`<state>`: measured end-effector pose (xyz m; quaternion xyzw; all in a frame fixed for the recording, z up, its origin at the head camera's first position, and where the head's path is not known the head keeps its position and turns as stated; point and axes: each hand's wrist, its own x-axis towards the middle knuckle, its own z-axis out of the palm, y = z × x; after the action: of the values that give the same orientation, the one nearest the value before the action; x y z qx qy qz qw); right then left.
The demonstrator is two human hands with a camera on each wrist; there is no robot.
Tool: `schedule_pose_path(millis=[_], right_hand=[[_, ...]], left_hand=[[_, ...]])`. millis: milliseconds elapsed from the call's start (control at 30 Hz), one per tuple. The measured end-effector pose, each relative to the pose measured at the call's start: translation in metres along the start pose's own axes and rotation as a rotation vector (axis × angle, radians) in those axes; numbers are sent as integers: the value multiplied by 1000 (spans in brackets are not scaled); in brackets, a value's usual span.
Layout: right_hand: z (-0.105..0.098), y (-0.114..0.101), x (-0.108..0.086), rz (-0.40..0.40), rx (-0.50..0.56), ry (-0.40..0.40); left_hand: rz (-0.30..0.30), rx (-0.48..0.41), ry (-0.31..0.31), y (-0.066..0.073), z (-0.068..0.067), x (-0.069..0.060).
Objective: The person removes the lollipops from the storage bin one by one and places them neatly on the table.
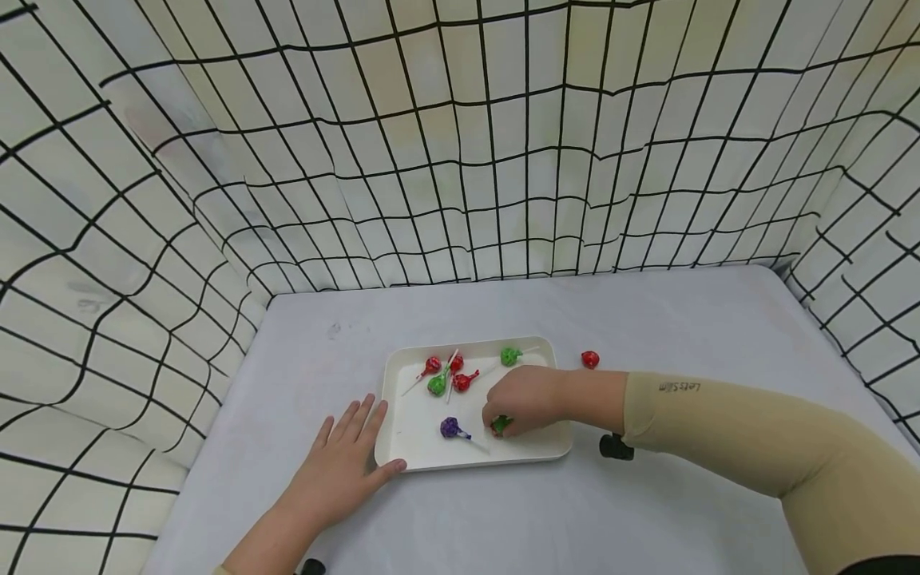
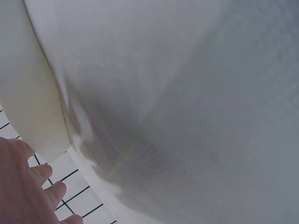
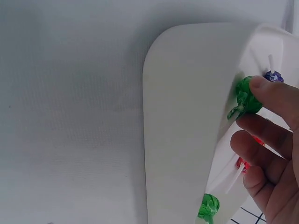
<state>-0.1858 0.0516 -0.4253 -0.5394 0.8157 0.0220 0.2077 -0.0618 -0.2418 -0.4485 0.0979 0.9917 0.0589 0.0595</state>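
Note:
My right hand (image 1: 528, 397) reaches over the right part of a white tray (image 1: 413, 449). Thumb and fingers pinch a green-wrapped lollipop (image 3: 247, 95) near the tray's wall. Straight fingers of my left hand (image 1: 341, 471) rest at the tray's left edge, the thumb by its front corner. Inside the tray, a purple lollipop (image 1: 450, 427) lies left of my right hand. Red lollipops (image 1: 462, 382) and a green lollipop (image 1: 437, 385) cluster at the back left. Another green lollipop (image 1: 510, 356) is at the back right.
A red-wrapped lollipop (image 1: 590, 359) lies on the white table (image 1: 302, 367) beyond the right forearm; its stick is not visible. White walls with black grid lines (image 1: 489, 164) enclose the table's back and sides. A black wrist device (image 1: 616, 447) hangs under the right wrist.

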Motion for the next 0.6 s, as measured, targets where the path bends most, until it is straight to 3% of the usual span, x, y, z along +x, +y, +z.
schedule_pose_path(millis=[600], right_hand=[[-1,4,0,31,81,-52]], left_hand=[[-6,3,-3,1,0,0]])
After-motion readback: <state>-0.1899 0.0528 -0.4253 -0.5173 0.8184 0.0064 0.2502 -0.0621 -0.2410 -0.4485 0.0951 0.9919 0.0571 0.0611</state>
